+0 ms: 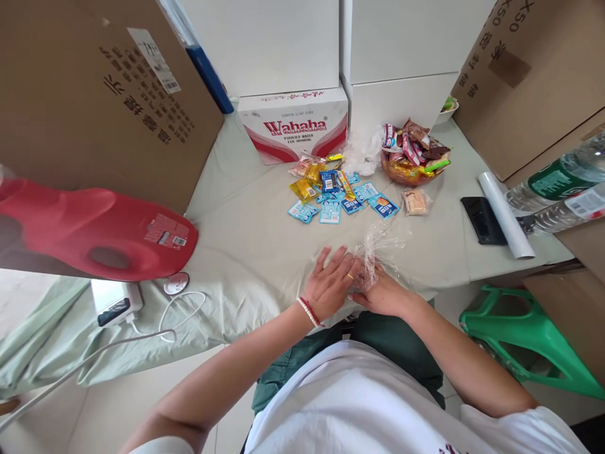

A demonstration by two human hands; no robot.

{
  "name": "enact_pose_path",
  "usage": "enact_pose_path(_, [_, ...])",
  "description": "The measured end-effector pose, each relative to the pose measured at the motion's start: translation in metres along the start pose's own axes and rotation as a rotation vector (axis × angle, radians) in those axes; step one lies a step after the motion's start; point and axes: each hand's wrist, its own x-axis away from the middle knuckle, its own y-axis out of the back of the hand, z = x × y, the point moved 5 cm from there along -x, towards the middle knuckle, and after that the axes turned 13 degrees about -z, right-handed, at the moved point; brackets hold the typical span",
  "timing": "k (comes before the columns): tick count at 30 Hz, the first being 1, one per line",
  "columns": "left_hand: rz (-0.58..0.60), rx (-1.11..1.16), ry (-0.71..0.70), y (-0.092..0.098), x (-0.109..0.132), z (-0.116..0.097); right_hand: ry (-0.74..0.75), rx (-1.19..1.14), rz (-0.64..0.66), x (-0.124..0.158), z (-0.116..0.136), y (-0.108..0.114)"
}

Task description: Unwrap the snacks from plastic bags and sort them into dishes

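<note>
My left hand (331, 280) lies flat with its fingers stretched out on a clear plastic bag (382, 243) at the near edge of the cloth-covered table (246, 233). A red bead bracelet is on that wrist and a ring on one finger. My right hand (378, 291) is beside it, fingers closed on the crumpled edge of the same bag. Beyond the bag lie several small blue and yellow snack packets (331, 192), and a bowl heaped with wrapped snacks (413, 157) stands further back.
A red jug (99, 230) lies at the left, with a power bank and white cable (116, 301) near it. A Wahaha water carton (293, 123), cardboard boxes, a black phone (482, 219), a white roll (505, 214) and water bottles (562, 189) surround the table. A green stool (524, 340) stands at the right.
</note>
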Motion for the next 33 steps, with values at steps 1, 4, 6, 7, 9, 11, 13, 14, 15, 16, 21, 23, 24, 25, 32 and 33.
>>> enact_pose_path(1, [0.046, 0.019, 0.005, -0.004, -0.003, -0.003, 0.0, -0.002, 0.004, -0.001, 0.001, 0.001])
enact_pose_path(4, [0.165, 0.176, 0.171, -0.018, -0.009, 0.009, -0.001, -0.017, 0.006, 0.0, 0.0, 0.002])
enact_pose_path(6, [0.199, 0.379, 0.378, -0.025, -0.011, 0.03, -0.011, -0.025, 0.014, 0.003, -0.002, 0.001])
enact_pose_path(7, [0.171, 0.459, 0.512, -0.027, -0.011, 0.045, -0.018, -0.027, 0.021, 0.004, -0.003, 0.0])
enact_pose_path(9, [0.042, 0.5, 0.781, -0.028, -0.009, 0.077, -0.03, -0.026, 0.036, 0.006, -0.005, -0.002])
enact_pose_path(11, [-0.102, 0.411, 0.951, -0.025, -0.007, 0.106, -0.036, -0.026, 0.046, 0.007, -0.006, -0.005])
enact_pose_path(13, [-0.189, 0.303, 1.032, -0.022, -0.005, 0.126, -0.036, -0.029, 0.05, 0.007, -0.007, -0.006])
enact_pose_path(14, [-0.242, 0.233, 1.063, -0.02, -0.003, 0.133, -0.036, -0.032, 0.049, 0.007, -0.007, -0.007])
enact_pose_path(15, [-0.306, 0.147, 1.07, -0.017, -0.001, 0.136, -0.036, -0.034, 0.047, 0.007, -0.007, -0.007])
enact_pose_path(16, [-0.373, 0.053, 1.042, -0.013, 0.0, 0.136, -0.037, -0.036, 0.045, 0.007, -0.006, -0.007])
enact_pose_path(21, [-0.288, -0.061, 0.418, -0.014, -0.005, 0.102, -0.033, -0.037, 0.062, 0.006, -0.006, -0.003])
enact_pose_path(23, [-0.048, 0.057, 0.138, -0.022, -0.006, 0.088, -0.031, -0.032, 0.063, 0.006, -0.006, -0.002])
enact_pose_path(24, [0.045, 0.09, 0.063, -0.024, -0.006, 0.085, -0.029, -0.029, 0.058, 0.006, -0.006, -0.001])
enact_pose_path(25, [0.104, 0.097, 0.046, -0.023, -0.006, 0.085, -0.027, -0.027, 0.048, 0.007, -0.006, 0.0])
enact_pose_path(32, [0.194, 0.04, 0.386, -0.005, -0.007, 0.095, 0.006, -0.118, 0.006, 0.032, 0.0, 0.011])
enact_pose_path(33, [0.222, 0.047, 0.381, -0.005, -0.004, 0.094, 0.004, -0.169, 0.038, 0.037, -0.002, 0.017])
